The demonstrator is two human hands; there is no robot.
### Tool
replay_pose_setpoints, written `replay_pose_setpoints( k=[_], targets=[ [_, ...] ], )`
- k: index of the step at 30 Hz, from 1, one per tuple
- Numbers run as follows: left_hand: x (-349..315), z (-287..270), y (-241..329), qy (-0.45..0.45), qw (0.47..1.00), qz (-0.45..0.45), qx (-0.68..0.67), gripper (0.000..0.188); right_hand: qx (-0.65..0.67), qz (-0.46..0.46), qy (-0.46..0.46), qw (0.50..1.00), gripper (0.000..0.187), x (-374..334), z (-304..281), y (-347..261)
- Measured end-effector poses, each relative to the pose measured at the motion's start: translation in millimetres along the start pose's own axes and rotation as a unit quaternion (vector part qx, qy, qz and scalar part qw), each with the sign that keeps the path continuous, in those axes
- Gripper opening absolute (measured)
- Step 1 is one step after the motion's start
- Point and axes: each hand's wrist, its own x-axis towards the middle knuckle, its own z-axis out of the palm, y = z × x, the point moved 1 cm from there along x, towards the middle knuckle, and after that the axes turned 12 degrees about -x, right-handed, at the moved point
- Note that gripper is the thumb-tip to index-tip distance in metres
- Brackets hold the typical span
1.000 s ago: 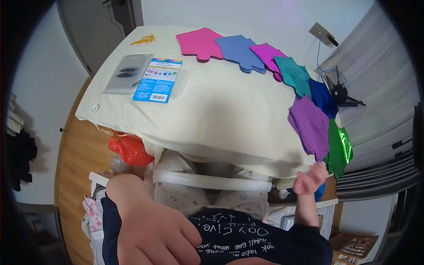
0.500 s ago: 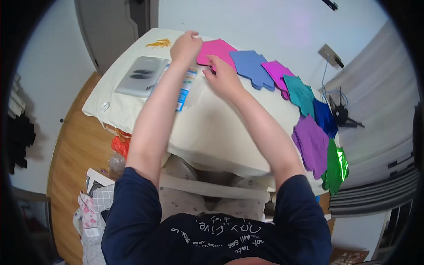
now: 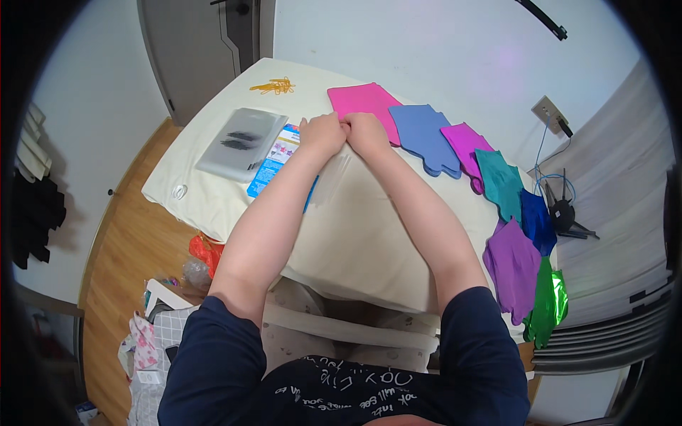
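My left hand (image 3: 323,135) and my right hand (image 3: 367,134) meet over the far middle of the table, fingers curled and fingertips pressed together. Whatever they pinch, if anything, is hidden. Just behind my right hand lies a flat pink piece with angled edges (image 3: 364,98). A blue-and-white printed card (image 3: 270,169) shows beside my left wrist, partly covered by the forearm. A clear plastic sleeve (image 3: 330,179) lies between my forearms. Left of the card rests a stack of translucent plastic bags (image 3: 238,138) with a black smudge-like print.
Behind the bags sits a tangle of yellow cord-like strands (image 3: 275,86). Flat blue-grey (image 3: 426,135), magenta (image 3: 465,145), teal (image 3: 499,177), dark blue (image 3: 538,216), purple (image 3: 513,266) and green (image 3: 543,302) pieces curve along the right edge. A black router-like device (image 3: 563,213) stands beyond.
My left hand has come back from the far edge beside the pink piece to join my right hand. The right hand's fingers have closed. The view has shifted slightly.
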Motion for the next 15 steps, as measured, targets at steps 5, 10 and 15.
replay_pose_setpoints(
  k=[5, 10, 15],
  targets=[
    [5, 11, -7, -0.002, 1.0, 0.029, 0.006, 0.041, 0.126, 0.06, 0.061, 0.988, 0.017, -2, 5, 14],
    [7, 14, -4, 0.004, 0.999, 0.045, -0.017, 0.044, 0.206, 0.104, 0.082, 0.97, 0.012, -3, 5, 18],
    [1, 6, -8, -0.007, 0.998, 0.056, -0.002, 0.047, 0.258, 0.178, 0.054, 0.948, 0.014, -2, -3, 11]
  ],
)
